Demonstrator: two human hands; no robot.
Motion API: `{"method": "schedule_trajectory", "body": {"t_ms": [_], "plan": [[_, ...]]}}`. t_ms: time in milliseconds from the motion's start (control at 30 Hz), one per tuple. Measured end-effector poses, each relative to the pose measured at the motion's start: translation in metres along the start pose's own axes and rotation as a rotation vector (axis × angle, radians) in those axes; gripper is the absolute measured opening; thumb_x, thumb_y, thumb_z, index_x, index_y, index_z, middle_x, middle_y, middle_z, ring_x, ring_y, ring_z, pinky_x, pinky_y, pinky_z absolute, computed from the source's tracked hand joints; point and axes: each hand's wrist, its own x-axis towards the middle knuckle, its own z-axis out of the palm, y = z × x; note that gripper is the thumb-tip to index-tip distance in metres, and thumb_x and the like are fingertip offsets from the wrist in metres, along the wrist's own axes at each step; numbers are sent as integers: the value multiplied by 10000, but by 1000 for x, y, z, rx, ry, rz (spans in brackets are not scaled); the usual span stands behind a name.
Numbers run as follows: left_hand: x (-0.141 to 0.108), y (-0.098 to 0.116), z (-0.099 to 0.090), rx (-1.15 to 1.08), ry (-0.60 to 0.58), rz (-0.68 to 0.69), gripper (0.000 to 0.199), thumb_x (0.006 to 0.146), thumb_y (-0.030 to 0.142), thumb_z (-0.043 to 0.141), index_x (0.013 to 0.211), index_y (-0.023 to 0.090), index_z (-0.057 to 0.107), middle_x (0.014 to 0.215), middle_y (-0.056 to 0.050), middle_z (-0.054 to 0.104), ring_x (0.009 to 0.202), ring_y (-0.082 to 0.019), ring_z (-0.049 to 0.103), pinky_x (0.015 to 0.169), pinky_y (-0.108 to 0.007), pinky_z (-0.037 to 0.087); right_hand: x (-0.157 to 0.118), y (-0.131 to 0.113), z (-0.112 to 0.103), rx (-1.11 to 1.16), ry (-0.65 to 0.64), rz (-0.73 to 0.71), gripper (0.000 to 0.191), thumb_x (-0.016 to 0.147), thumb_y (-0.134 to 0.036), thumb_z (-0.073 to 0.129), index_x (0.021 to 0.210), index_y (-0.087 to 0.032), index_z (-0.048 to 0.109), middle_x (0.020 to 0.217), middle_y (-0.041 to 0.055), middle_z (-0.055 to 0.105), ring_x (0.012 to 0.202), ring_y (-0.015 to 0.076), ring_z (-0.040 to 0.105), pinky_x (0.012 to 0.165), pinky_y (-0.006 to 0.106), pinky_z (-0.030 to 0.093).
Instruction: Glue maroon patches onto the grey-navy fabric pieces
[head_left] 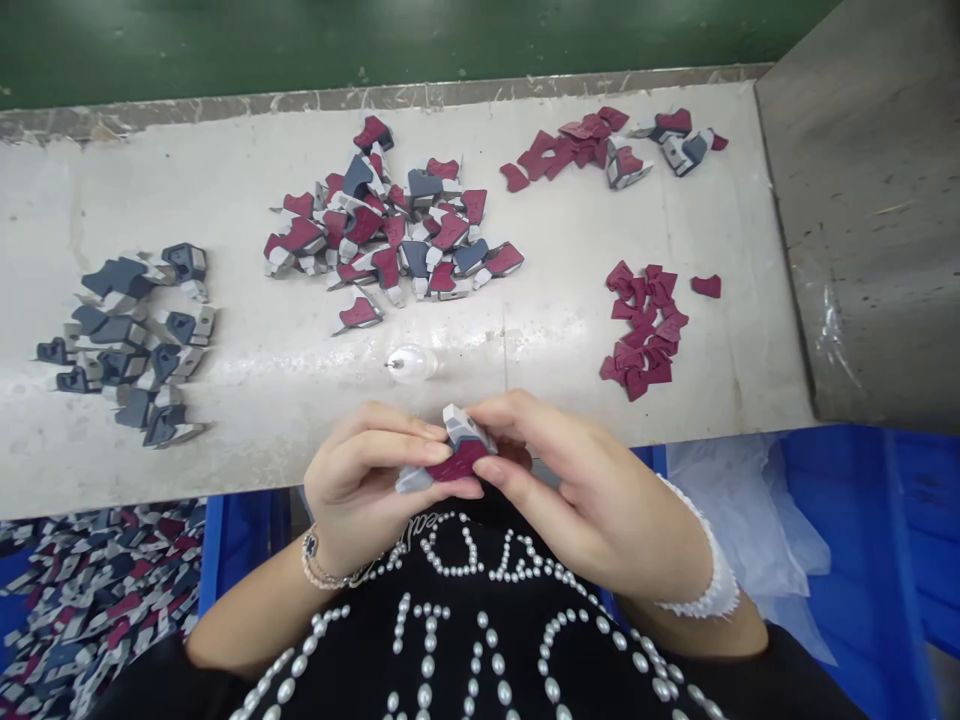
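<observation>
Between my two hands, just off the bench's near edge, is a small grey and white plastic part (459, 455) with a maroon face. My left hand (375, 460) pinches its left end, with thumb and fingers closed on it. Closed on its right side is my right hand (570, 485), the thumb pressing by the maroon face. A small clear bottle with a needle tip (411, 363) lies on the bench beyond my hands. Past it is a heap of similar parts with maroon faces (390, 232). Loose maroon pieces (643, 325) lie to the right.
Grey parts without maroon faces (124, 345) lie at the left of the white bench (555, 370). More maroon pieces (570, 145) and a few parts are at the back right. A metal panel (862, 220) bounds the right. Blue bins (855, 560) stand below; the left one holds many parts (97, 610).
</observation>
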Motion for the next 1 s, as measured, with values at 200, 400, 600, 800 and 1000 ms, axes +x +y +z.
{"method": "schedule_trajectory", "body": {"t_ms": [200,400,600,800,1000], "plan": [[3,7,-5,-11,-235,-244,380,761,121,808,1098,202,653,951,-31,730,810,-157,713,721,-266,627,-1,-4,0,-171,5,12,259,967,-58,476,1192,-173,535,1069,28,656,960,150,600,826,271,476],[9,14,-10,142,-359,-159,152,830,147,737,960,184,667,779,5,739,632,-106,679,603,-192,572,3,-4,3,-278,-66,11,80,982,-153,516,977,-130,593,874,27,617,793,158,539,691,301,440],[5,20,-5,24,-302,-267,144,782,158,779,817,201,646,661,35,698,537,-113,640,500,-206,535,3,-4,5,-368,-54,-145,157,991,-128,484,855,-164,554,704,-7,498,680,152,431,603,293,381],[5,17,-2,-106,-306,-420,155,756,157,799,747,182,646,638,20,677,542,-127,626,489,-223,524,2,-7,7,-589,-67,-218,219,879,13,465,928,-149,603,729,20,541,691,178,423,594,322,386],[11,13,1,-215,-262,-519,221,756,241,817,671,164,629,573,21,634,496,-108,585,441,-193,501,3,-6,21,-765,38,-232,261,853,19,473,1005,-105,646,764,45,602,710,201,444,576,353,384]]}}
